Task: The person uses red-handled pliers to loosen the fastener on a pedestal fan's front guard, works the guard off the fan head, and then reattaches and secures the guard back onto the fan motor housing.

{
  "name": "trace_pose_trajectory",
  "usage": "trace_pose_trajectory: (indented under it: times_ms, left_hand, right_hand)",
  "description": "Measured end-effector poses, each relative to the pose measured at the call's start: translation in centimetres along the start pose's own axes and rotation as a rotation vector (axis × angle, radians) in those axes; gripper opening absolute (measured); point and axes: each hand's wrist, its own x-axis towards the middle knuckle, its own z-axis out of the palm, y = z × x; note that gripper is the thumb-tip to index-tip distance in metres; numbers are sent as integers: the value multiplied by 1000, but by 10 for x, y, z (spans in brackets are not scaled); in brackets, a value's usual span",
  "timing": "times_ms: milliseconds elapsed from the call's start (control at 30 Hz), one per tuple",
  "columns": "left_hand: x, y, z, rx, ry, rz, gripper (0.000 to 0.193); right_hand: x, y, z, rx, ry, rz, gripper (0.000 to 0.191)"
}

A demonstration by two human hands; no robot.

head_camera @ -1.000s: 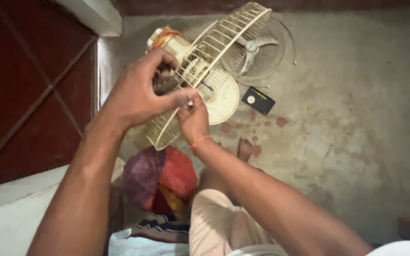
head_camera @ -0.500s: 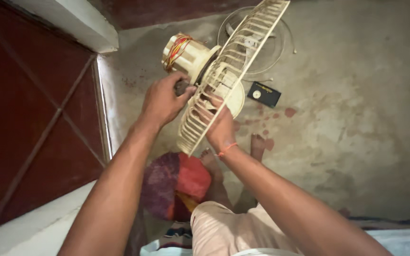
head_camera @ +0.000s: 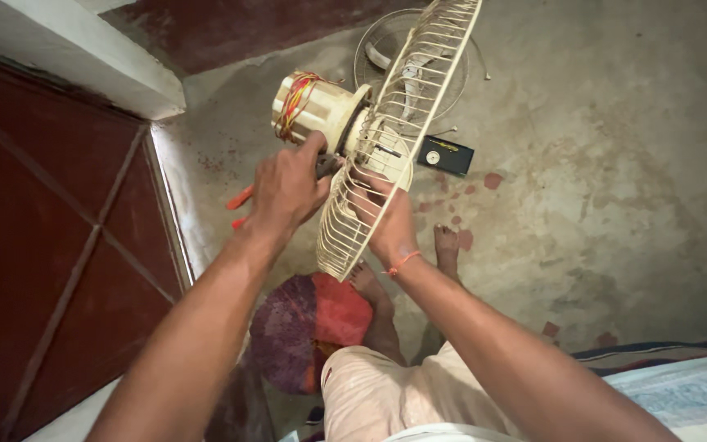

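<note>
Here, one cream fan guard (head_camera: 403,123) with its one motor (head_camera: 314,108) is held up over the floor (head_camera: 599,188). The left hand (head_camera: 288,187) is closed on the motor neck; the right hand (head_camera: 388,219) is closed on the guard wires. Both should be held tight and kept steady. Farther off, one loose grille (head_camera: 386,61) and one black box (head_camera: 445,155) are seen.

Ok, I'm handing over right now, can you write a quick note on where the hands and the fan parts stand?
Left hand: grips behind the cream fan motor, near the neck.
Right hand: holds the rear guard grille at its hub.
Motor and grille are joined and held in the air.
Done: front guard and blade lie on the floor; a small black box beside them.
Left: motor not yet apart from the grille.
</note>
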Motion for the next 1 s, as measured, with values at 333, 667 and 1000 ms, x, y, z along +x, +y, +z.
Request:
trace_pose_trajectory:
  times_ms: [333, 667, 1000]
  left_hand:
    - [1, 2, 4, -75, 7, -46, 29]
    - [3, 7, -7, -81, -20, -61, 32]
    - [4, 2, -6, -45, -42, -45, 29]
  right_hand:
    - [1, 20, -4, 178, -34, 36, 29]
    - [-11, -7, 6, 556, -107, 95, 54]
    - [-34, -31, 35, 147, 97, -159, 40]
